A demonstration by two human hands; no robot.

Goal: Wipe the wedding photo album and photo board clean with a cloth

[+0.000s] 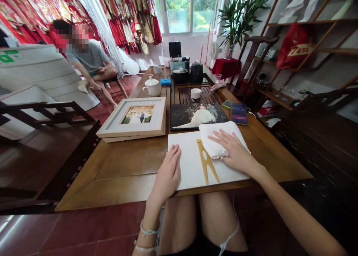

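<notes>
A white rectangular board [190, 162] lies flat at the table's near edge. My left hand [169, 170] rests along its left edge, fingers stretched out and close together. My right hand [232, 149] lies flat with spread fingers on a folded white towel [209, 131], which covers the board's upper right corner. Between my hands, a flat yellow two-legged piece [206, 162] with an oval hole sits on the board. Just beyond is a dark wedding photo panel [181, 116]. To the left, a pale framed photo [114, 118] lies on another frame.
Two phones, one with a lit screen [239, 113], lie right of the photo panel. Farther back on the wooden table [125, 162] stand a lidded white cup [151, 87], a small white bowl [196, 93] and a black kettle [196, 71]. A person [92, 58] sits at the left.
</notes>
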